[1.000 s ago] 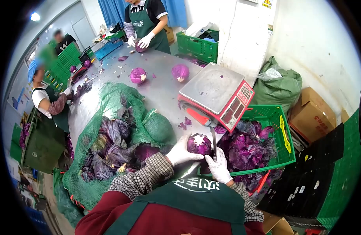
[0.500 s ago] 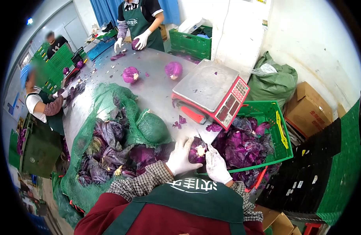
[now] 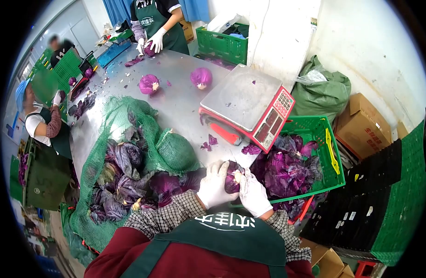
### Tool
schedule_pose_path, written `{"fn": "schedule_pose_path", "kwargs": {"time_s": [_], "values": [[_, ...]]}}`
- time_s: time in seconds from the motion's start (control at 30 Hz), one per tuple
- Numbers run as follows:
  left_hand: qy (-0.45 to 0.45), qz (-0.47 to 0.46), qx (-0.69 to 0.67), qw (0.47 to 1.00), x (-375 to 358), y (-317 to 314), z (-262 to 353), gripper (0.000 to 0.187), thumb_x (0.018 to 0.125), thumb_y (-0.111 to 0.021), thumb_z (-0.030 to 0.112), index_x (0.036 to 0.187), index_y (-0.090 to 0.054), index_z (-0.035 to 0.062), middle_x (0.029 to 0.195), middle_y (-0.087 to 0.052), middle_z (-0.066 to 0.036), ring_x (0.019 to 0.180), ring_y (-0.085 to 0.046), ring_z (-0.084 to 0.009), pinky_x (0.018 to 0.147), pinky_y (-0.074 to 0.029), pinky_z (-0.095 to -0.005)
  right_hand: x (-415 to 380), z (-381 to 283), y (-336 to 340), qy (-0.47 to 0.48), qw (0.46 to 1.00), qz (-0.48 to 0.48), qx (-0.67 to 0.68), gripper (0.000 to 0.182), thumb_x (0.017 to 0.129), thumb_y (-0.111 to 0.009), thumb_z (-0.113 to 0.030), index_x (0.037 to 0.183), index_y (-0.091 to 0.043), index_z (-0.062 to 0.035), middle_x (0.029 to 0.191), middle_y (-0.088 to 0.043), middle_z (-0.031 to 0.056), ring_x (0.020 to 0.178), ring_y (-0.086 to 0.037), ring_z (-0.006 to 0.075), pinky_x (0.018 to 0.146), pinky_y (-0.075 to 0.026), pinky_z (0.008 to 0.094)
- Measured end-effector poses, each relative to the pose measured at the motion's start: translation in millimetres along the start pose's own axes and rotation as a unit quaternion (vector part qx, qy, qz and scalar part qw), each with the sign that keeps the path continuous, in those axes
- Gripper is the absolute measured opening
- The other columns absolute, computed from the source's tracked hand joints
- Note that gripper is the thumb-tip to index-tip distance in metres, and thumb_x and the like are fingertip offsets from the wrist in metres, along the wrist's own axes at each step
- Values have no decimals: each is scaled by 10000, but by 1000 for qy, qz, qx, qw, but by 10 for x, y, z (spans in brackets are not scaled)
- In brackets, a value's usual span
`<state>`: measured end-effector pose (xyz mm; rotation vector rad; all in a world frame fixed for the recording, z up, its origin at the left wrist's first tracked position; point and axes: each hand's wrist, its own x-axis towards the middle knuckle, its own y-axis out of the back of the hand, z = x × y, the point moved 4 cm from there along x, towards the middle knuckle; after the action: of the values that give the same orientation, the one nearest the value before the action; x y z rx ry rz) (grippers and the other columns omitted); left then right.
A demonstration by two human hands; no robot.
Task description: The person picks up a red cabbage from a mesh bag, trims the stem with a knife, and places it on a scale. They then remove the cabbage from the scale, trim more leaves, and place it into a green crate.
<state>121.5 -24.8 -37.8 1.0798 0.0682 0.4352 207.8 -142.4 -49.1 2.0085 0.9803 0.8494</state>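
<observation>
The knife blade seen upright earlier is now out of sight. Low in the frame's centre, left hand [image 3: 214,184] and right hand [image 3: 252,193], gloved fingers curled, clasp the purple cabbage [image 3: 232,176] at the surface's [image 3: 185,104] edge; any knife is hidden.

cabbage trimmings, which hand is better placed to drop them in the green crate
Right, probably. The right hand sits on the crate side of the cabbage, beside the green crate with its heap of purple leaves. The left hand grips the cabbage on the far side, by the net sack.
</observation>
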Motion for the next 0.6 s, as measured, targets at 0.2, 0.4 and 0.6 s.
{"fn": "schedule_pose_path", "kwargs": {"time_s": [0.2, 0.4, 0.6], "values": [[24, 18, 10, 999, 65, -30, 20, 947, 581, -816, 407, 1318, -391, -10, 1294, -395, -213, 1214, -399, -396, 895, -492, -475, 312, 292, -56, -42, 997, -65, 20, 212, 947, -435, -128, 940, -566, 38, 897, -626, 236, 807, -632, 379, 699, -530, 445], [-93, 73, -73, 990, -327, -96, -223, 1018, 566, -868, 346, 1380, -344, 32, 1365, -360, -237, 1288, -361, -429, 1049, -385, -490, 144, 876, -241, 15, 999, -27, 4, 243, 840, -535, -119, 1014, -546, 51, 955, -611, 234, 876, -629, 356, 701, -525, 431], [174, -81, -479, 857, -440, 256, -418, 1032, 674, -860, 321, 1424, -260, -59, 1397, -412, -230, 1282, -447, -290, 1060, -389, -387, 8, 151, -65, 119, 991, 66, 0, 260, 870, -543, -59, 1094, -547, 73, 975, -608, 195, 872, -615, 332, 726, -516, 393]]}}
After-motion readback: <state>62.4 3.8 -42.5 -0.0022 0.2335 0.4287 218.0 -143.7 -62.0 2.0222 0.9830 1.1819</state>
